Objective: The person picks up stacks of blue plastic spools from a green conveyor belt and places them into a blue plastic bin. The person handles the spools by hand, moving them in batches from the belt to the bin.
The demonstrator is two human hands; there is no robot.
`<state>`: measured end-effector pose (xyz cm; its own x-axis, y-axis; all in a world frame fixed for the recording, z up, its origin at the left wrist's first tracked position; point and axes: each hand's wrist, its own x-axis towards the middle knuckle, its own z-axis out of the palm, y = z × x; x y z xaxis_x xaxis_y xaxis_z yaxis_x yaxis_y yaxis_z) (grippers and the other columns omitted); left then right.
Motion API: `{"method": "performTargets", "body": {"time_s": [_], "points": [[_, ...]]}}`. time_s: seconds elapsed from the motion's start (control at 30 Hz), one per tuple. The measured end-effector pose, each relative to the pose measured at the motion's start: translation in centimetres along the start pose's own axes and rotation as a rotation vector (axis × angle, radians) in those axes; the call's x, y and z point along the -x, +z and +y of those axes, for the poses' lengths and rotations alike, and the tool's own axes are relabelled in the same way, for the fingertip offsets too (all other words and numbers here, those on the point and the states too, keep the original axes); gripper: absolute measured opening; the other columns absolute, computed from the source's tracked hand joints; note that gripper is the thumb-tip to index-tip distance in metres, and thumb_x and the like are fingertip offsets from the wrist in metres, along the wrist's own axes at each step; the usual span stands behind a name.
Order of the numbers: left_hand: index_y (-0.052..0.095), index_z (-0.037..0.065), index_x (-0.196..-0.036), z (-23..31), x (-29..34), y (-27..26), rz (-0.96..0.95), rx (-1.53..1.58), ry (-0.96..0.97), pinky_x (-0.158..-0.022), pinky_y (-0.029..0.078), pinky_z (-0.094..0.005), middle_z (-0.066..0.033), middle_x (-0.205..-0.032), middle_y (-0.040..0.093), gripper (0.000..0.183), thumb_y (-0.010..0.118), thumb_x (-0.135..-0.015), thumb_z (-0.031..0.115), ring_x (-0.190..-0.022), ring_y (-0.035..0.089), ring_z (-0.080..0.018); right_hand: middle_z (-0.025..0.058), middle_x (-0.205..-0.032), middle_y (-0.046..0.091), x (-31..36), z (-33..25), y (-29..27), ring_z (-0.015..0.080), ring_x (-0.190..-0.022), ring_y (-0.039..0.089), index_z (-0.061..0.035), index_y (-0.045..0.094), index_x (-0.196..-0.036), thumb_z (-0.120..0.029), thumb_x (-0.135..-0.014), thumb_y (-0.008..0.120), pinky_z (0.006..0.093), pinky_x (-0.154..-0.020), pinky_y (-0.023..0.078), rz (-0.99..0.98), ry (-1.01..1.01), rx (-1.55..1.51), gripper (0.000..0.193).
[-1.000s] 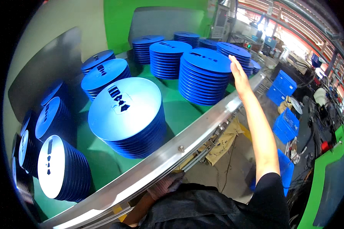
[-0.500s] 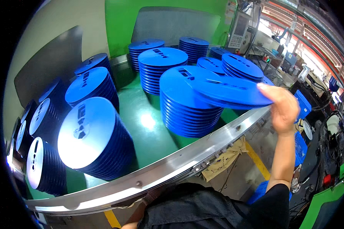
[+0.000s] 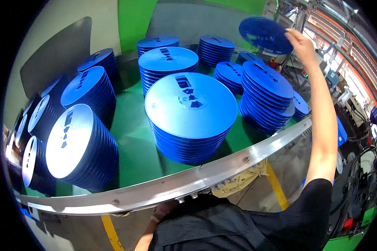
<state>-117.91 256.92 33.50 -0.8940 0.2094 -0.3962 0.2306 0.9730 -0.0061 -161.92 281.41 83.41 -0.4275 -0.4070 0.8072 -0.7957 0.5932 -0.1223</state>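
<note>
My right hand (image 3: pixel 301 47) is raised at the far right, arm stretched out, its fingers closed on the rim of a blue plastic reel (image 3: pixel 266 35). The reel is tilted, slightly blurred, and held in the air above the back stacks. Nearest to me on the table stands a tall stack of blue reels (image 3: pixel 191 106), with slots cut in the top face. My left hand (image 3: pixel 165 209) is low, below the table's metal edge; a pinkish glove or cuff shows there, and its fingers are hidden.
The green table (image 3: pixel 132 154) has a raised metal rim (image 3: pixel 155 192) along its front. More blue reel stacks stand left (image 3: pixel 81 146), behind (image 3: pixel 167 62) and right, where one stack (image 3: pixel 266 98) leans unevenly. A grey panel (image 3: pixel 197 21) borders the back. Cables and machinery (image 3: pixel 356 167) lie to the right.
My right hand has lifted the reel from over the front middle stack, up and away toward the back right. That stack's top is now uncovered. My view has shifted slightly.
</note>
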Motion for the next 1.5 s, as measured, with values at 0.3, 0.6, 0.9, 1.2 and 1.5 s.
{"method": "performTargets", "body": {"time_s": [0.3, 0.6, 0.9, 1.2, 1.5], "points": [[0.046, 0.009, -0.125, 3.0, -0.7, 1.5, 0.181, 0.674, -0.246, -0.1, 0.034, -0.0383, -0.0149, -0.127, 0.049, 0.039, 0.037, -0.091, 0.026, -0.116, 0.046, -0.0274, 0.011, -0.087, 0.067, -4.6, 0.2, 9.1, 0.0217, -0.078, 0.063, -0.0082, 0.065, -0.099, -0.019, -0.083, 0.059, 0.0315, -0.071, 0.047, -0.639, -0.171, 0.003, 0.02], [0.047, 0.012, -0.126, 5.2, -2.4, 6.0, -0.191, 0.562, -0.278, -0.088, 0.043, -0.0395, -0.0122, -0.117, 0.055, 0.037, 0.04, -0.09, 0.021, -0.106, 0.053, -0.029, 0.0121, -0.106, 0.064, -3.0, 1.0, 10.9, 0.0213, -0.1, 0.059, -0.0065, 0.063, -0.109, -0.019, -0.084, 0.057, 0.03, -0.089, 0.043, -0.97, -0.119, -0.11, 0.029], [0.05, 0.01, -0.12, 3.6, -5.4, 19.1, 0.605, 0.087, -0.316, -0.067, 0.049, -0.0387, -0.0147, -0.089, 0.061, 0.035, 0.043, -0.089, 0.025, -0.074, 0.06, -0.0243, 0.0081, -0.119, 0.057, 0.1, -1.6, 4.4, 0.018, -0.111, 0.051, -0.0085, 0.05, -0.126, -0.026, -0.089, 0.052, 0.0311, -0.094, 0.039, -0.854, 0.186, -0.157, 0.042], [0.033, 0.009, -0.131, -1.5, -4.2, 25.2, 0.775, -1.441, -0.49, -0.072, 0.051, -0.0448, -0.0178, -0.121, 0.042, 0.057, 0.054, -0.085, 0.036, -0.095, 0.049, -0.0319, 0.0137, -0.137, 0.041, 10.5, -7.9, -2.3, 0.0317, -0.127, 0.036, -0.0122, 0.046, -0.13, -0.038, -0.069, 0.07, 0.0411, -0.105, 0.028, -0.682, -0.364, -0.007, 0.071], [0.039, 0.01, -0.127, -2.1, -2.3, 16.8, 0.589, -0.429, -0.177, -0.076, 0.049, -0.0438, -0.0194, -0.118, 0.045, 0.05, 0.053, -0.085, 0.034, -0.103, 0.048, -0.0348, 0.0091, -0.105, 0.057, 13.0, -8.9, -2.7, 0.0274, -0.095, 0.055, -0.0109, 0.056, -0.116, -0.022, -0.066, 0.071, 0.0358, -0.083, 0.046, -0.386, -0.478, 0.226, 0.053]]}}
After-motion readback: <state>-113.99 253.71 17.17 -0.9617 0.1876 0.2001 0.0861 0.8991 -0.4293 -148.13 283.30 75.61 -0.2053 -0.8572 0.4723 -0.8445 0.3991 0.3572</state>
